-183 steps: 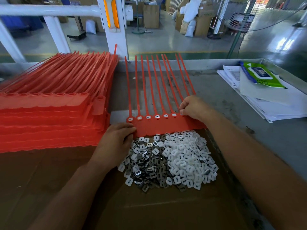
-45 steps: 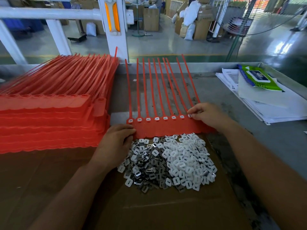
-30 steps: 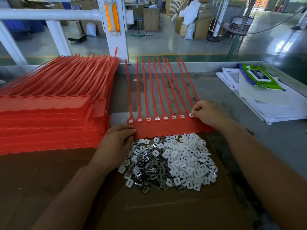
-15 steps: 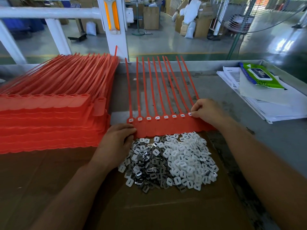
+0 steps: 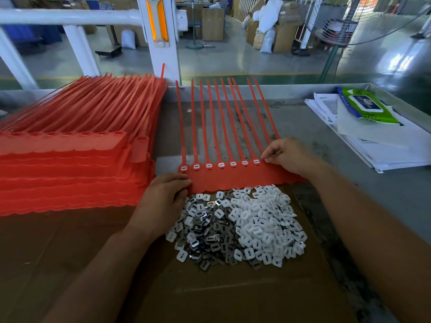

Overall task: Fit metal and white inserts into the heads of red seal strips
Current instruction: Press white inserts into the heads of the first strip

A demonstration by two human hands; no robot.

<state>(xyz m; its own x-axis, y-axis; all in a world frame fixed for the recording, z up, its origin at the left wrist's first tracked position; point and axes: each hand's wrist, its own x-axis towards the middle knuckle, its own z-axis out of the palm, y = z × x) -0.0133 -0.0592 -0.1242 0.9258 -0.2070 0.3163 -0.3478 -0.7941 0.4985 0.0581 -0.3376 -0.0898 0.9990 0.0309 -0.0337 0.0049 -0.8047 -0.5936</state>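
Pressure should run straight down where the right grip, centre right, pinches a white insert into the rightmost visible head of the red seal strips, while the left grip clamps their lower-left corner flat.

Illumination: bright, diffuse daylight from the far side. The glossy floor at far right carries strong glare — highlights there are washed out. Shadows on the table are soft. The white inserts read bright but keep detail. Wide-angle distortion bows the white rail at far left (corners slightly soft); the centre is sharp.
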